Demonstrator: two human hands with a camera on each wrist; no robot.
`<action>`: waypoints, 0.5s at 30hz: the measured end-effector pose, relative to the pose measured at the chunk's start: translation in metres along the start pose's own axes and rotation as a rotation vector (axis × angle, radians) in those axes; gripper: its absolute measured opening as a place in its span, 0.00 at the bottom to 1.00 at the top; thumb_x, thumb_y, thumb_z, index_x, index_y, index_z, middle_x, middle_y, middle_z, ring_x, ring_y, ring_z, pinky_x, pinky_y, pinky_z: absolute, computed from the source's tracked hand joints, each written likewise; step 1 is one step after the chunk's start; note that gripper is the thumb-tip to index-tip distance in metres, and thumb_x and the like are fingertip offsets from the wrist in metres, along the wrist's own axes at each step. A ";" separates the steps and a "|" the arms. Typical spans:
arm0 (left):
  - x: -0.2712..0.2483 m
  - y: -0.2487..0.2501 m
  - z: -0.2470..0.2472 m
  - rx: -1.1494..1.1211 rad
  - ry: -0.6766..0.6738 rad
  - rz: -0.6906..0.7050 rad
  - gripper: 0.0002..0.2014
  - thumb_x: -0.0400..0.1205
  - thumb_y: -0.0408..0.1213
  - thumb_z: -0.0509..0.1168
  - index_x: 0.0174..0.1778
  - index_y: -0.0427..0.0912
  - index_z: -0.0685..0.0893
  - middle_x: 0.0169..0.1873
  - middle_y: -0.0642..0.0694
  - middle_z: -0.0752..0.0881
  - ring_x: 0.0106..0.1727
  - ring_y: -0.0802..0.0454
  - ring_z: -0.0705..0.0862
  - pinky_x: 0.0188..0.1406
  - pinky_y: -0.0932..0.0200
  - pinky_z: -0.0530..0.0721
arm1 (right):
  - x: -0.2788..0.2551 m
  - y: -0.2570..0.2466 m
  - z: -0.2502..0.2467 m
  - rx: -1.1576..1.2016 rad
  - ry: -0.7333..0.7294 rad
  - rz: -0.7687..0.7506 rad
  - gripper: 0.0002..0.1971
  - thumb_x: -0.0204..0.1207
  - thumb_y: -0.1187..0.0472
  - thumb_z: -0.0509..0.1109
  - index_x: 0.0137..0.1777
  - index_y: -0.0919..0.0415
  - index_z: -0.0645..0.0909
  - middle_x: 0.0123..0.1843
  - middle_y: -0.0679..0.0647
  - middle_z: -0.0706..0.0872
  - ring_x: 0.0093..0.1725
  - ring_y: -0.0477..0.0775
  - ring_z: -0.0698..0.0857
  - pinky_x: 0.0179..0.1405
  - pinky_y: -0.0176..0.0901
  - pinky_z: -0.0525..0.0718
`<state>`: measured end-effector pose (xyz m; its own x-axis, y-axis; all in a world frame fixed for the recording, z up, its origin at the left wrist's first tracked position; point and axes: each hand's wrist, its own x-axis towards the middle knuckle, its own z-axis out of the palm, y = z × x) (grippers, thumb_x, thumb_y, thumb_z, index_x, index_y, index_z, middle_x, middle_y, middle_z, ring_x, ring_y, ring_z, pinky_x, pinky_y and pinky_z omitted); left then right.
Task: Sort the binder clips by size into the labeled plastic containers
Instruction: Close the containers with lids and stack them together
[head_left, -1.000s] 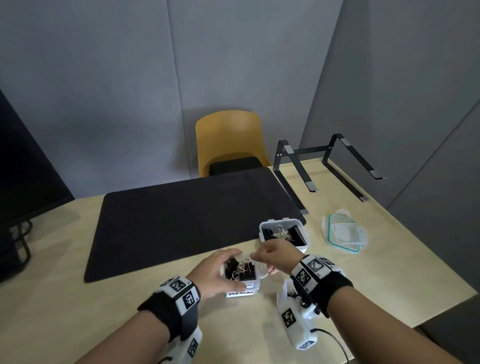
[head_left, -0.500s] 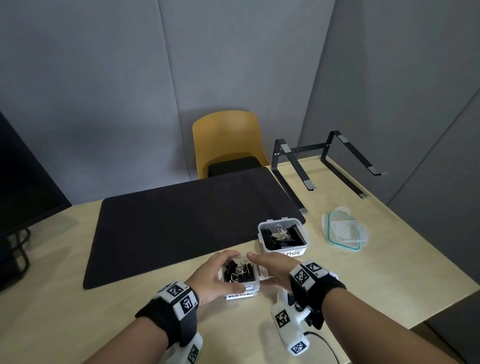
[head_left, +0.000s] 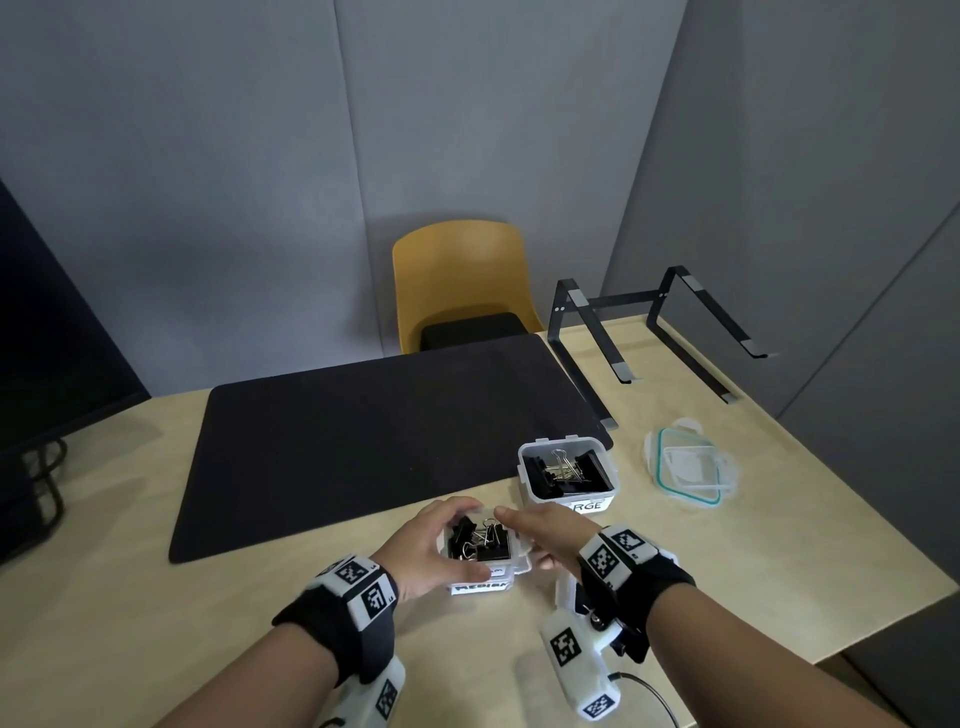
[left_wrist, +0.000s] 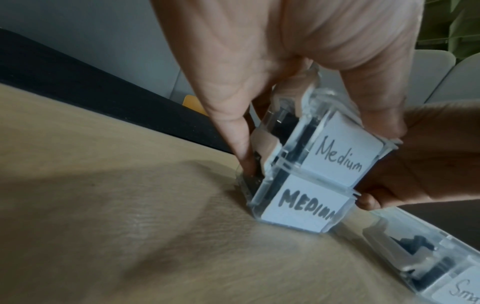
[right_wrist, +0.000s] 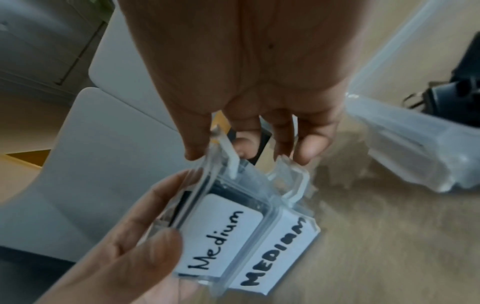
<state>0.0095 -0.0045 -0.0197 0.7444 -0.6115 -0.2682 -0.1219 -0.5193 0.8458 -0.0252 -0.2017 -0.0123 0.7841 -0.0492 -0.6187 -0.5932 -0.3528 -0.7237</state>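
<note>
Two small clear containers are stacked on the table. The upper one (head_left: 500, 571) (left_wrist: 340, 152) (right_wrist: 221, 230) is labelled "Medium" and holds several black binder clips (head_left: 480, 540); the lower one (head_left: 480, 587) (left_wrist: 306, 207) (right_wrist: 275, 253) is labelled "MEDIUM". My left hand (head_left: 441, 540) (left_wrist: 314, 142) grips the upper container from the left, thumb on its front corner. My right hand (head_left: 524, 538) (right_wrist: 249, 152) holds its right side, with fingertips at the rim and latch flaps. Behind stands the large container (head_left: 524, 467) with big clips.
A container labelled "Sma…" (left_wrist: 441, 273) lies close to the right of the stack. Clear lids (head_left: 691, 470) rest on the table to the right. A black desk mat (head_left: 363, 441), a laptop stand (head_left: 649, 332), a yellow chair (head_left: 457, 275) and a monitor (head_left: 47, 364) are around.
My right hand has drawn back from above the clips to the upper container's right side. The left hand keeps its grip.
</note>
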 end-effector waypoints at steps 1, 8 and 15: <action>0.000 0.000 0.000 -0.009 0.002 0.001 0.35 0.57 0.60 0.77 0.59 0.73 0.69 0.63 0.61 0.76 0.68 0.63 0.74 0.72 0.60 0.72 | -0.001 -0.001 -0.001 -0.023 0.015 -0.003 0.27 0.73 0.36 0.67 0.49 0.64 0.82 0.37 0.53 0.81 0.36 0.50 0.80 0.41 0.41 0.80; 0.000 -0.001 0.001 -0.013 0.013 -0.009 0.34 0.59 0.56 0.77 0.60 0.70 0.71 0.61 0.63 0.74 0.67 0.64 0.73 0.71 0.60 0.72 | -0.016 -0.012 -0.006 0.145 0.073 -0.044 0.18 0.72 0.61 0.77 0.30 0.61 0.70 0.28 0.54 0.76 0.27 0.47 0.82 0.46 0.48 0.90; -0.001 -0.001 0.001 0.006 0.025 0.001 0.32 0.70 0.44 0.78 0.66 0.66 0.70 0.62 0.58 0.74 0.67 0.61 0.73 0.70 0.62 0.71 | -0.015 -0.017 -0.006 0.101 0.086 -0.022 0.11 0.71 0.62 0.78 0.37 0.65 0.77 0.33 0.58 0.78 0.32 0.50 0.81 0.44 0.47 0.90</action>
<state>0.0080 -0.0037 -0.0208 0.7605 -0.5969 -0.2555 -0.1263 -0.5219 0.8436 -0.0258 -0.2006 0.0107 0.8072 -0.1241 -0.5770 -0.5878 -0.2585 -0.7666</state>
